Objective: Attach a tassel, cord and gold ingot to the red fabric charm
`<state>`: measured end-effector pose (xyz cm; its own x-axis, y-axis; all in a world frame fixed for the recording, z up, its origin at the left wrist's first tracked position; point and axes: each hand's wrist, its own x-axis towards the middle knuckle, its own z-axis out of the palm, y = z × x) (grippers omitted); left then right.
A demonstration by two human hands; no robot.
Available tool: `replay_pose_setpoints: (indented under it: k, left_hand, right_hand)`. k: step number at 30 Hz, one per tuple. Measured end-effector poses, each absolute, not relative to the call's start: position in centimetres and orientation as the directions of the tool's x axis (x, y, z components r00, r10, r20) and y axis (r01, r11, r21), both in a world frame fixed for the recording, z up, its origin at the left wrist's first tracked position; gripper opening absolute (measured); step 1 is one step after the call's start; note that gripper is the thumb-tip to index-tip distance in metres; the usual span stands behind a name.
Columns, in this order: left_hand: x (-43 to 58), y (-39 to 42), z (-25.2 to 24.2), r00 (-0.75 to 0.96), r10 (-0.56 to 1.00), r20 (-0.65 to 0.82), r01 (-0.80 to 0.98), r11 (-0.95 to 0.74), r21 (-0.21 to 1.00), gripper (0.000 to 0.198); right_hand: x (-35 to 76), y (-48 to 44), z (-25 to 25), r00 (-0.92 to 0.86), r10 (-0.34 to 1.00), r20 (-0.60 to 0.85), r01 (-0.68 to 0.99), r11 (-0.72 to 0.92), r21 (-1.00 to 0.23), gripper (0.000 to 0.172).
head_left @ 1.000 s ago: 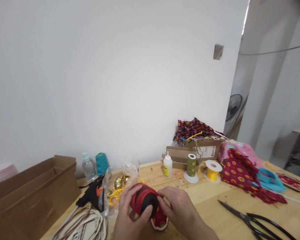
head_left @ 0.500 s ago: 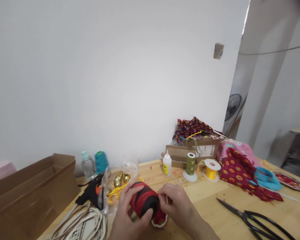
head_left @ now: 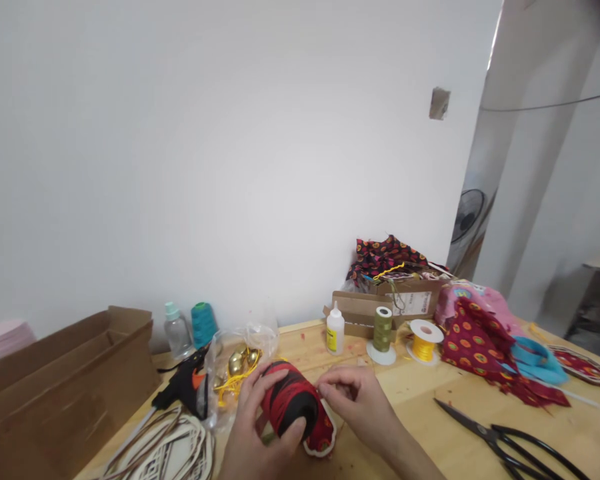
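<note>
My left hand (head_left: 260,427) is wrapped round a red-and-black striped roll (head_left: 291,400), its dark end facing me and to the right. The roll's exact kind is unclear. Beside and partly behind it is a dark red patterned fabric piece with a white scalloped edge (head_left: 324,430). At the roll's right side, my right hand (head_left: 355,400) has thumb and forefinger pinched together. Whatever is between those fingertips is too small to make out.
Black scissors (head_left: 490,433) lie at right. A glue bottle (head_left: 335,331), green thread spool (head_left: 383,330) and yellow cord spool (head_left: 424,340) stand behind. At left are a bag of golden bells (head_left: 240,360), a glue gun (head_left: 180,387) and a cardboard box (head_left: 70,393).
My right hand has drawn slightly away from the roll, showing more of the white-edged fabric piece. My left hand keeps its hold.
</note>
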<state>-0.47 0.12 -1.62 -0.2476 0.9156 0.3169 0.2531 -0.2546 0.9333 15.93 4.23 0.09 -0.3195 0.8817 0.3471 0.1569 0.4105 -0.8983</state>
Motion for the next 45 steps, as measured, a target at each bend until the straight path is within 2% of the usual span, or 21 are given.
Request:
replay_pose_setpoints:
  k: [3, 6, 12, 17, 22, 28, 32, 36, 39, 43, 45]
  left_hand:
    - [-0.6, 0.2, -1.9, -0.240, 0.904, 0.354, 0.366, -0.253, 0.895, 0.039]
    - [-0.7, 0.3, -2.2, -0.192, 0.875, 0.445, 0.544, -0.282, 0.790, 0.041]
    - [-0.3, 0.3, -2.3, -0.111, 0.783, 0.612, 0.787, -0.307, 0.535, 0.038]
    - [-0.2, 0.3, -2.3, -0.065, 0.768, 0.638, 0.820, -0.323, 0.472, 0.038]
    - [0.0, 0.2, -2.2, -0.053, 0.752, 0.657, 0.811, -0.351, 0.467, 0.037]
    - [0.1, 0.2, -1.8, -0.048, 0.794, 0.605, 0.779, -0.349, 0.521, 0.038]
    - [-0.6, 0.2, -1.8, -0.057, 0.813, 0.580, 0.751, -0.348, 0.561, 0.039]
    - [-0.6, 0.1, -1.9, -0.070, 0.840, 0.538, 0.694, -0.346, 0.631, 0.038]
    - [0.3, -0.3, -1.9, -0.104, 0.850, 0.517, 0.561, -0.379, 0.736, 0.041]
    - [1.7, -0.9, -1.6, -0.006, 0.855, 0.519, 0.480, -0.453, 0.751, 0.048]
    - [2.0, -0.9, -1.5, -0.069, 0.879, 0.472, 0.380, -0.414, 0.827, 0.045]
  right_hand:
    - [16.3, 4.2, 0.4, -0.377, 0.776, 0.505, 0.272, 0.615, -0.740, 0.014]
    - [16.7, 4.5, 0.2, -0.463, 0.677, 0.573, 0.331, 0.731, -0.596, 0.013]
    - [16.9, 4.9, -0.6, -0.564, 0.638, 0.524, 0.518, 0.768, -0.377, 0.016]
    - [16.6, 4.8, -0.8, -0.558, 0.614, 0.558, 0.576, 0.771, -0.272, 0.017]
    - [16.1, 4.7, -1.2, -0.475, 0.610, 0.634, 0.565, 0.764, -0.313, 0.017]
    - [16.1, 4.5, -0.5, -0.401, 0.640, 0.655, 0.486, 0.755, -0.440, 0.015]
    - [16.3, 4.7, -0.3, -0.411, 0.731, 0.545, 0.394, 0.682, -0.617, 0.014]
    - [16.2, 5.3, -0.8, -0.412, 0.856, 0.313, 0.296, 0.450, -0.842, 0.010]
    - [16.3, 6.1, -1.6, -0.420, 0.872, 0.251, 0.271, 0.384, -0.883, 0.010]
    - [16.6, 6.9, -2.2, -0.394, 0.886, 0.244, 0.243, 0.357, -0.902, 0.009]
    - [16.7, 6.9, -1.9, -0.372, 0.891, 0.259, 0.208, 0.352, -0.912, 0.013]
